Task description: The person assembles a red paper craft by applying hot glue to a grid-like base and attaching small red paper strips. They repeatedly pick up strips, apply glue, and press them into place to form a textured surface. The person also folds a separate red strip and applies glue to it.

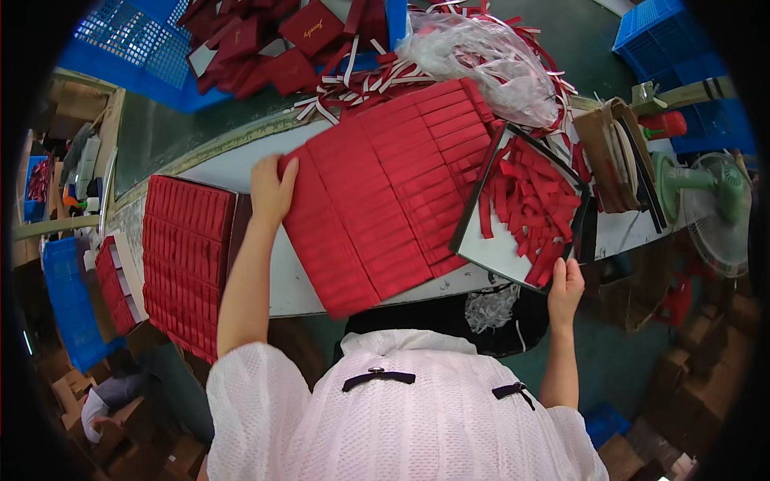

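In front of me on the table lies a wide block of red padded strips, packed in neat rows. My left hand grips its upper left edge, thumb on the near side. To the right, a shallow black-rimmed tray with a white bottom is tilted and rests against the block's right side. Loose red ribbon pieces are heaped in it. My right hand is closed on the tray's lower right corner; the fingertips beneath are hidden. Further left stands a second block of red strips in a dark box.
A blue crate and a pile of dark red boxes sit at the far left. Behind the block lie red and white ribbon strips and a clear plastic bag. A green fan stands right, beside cardboard pieces.
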`<state>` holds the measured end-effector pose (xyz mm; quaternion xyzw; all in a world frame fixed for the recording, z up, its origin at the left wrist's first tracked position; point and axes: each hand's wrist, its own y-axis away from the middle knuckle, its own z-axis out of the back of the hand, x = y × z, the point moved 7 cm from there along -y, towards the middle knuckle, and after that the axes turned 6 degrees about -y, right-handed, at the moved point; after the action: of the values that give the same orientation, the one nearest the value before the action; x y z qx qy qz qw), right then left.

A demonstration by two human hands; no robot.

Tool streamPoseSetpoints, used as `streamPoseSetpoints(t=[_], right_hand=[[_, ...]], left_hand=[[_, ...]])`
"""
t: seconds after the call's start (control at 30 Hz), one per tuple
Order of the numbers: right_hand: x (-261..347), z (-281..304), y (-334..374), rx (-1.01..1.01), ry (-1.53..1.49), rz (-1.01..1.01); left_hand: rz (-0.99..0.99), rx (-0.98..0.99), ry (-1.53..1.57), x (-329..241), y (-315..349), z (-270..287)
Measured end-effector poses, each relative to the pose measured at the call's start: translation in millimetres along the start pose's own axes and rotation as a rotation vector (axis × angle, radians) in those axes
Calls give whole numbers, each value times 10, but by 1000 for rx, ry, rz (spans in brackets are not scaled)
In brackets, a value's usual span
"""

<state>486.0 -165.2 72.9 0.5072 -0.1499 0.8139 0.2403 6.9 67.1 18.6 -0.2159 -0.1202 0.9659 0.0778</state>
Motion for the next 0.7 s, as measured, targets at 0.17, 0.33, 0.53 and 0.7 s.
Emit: streamPoseSetpoints(t=[0.17, 0.33, 0.53, 0.7], right_hand=[[-88, -188, 200, -25, -9, -48], [-92, -313, 174, 46, -23, -69], [-115, -375, -8, 126, -22, 1], [61, -443, -252, 214, -52, 51]], left_hand=[[162, -28, -30, -115, 914, 404], [263, -92, 67, -24, 1338, 520], [426, -160, 120, 79, 1948, 565], [606, -290, 79, 59, 2486, 662]])
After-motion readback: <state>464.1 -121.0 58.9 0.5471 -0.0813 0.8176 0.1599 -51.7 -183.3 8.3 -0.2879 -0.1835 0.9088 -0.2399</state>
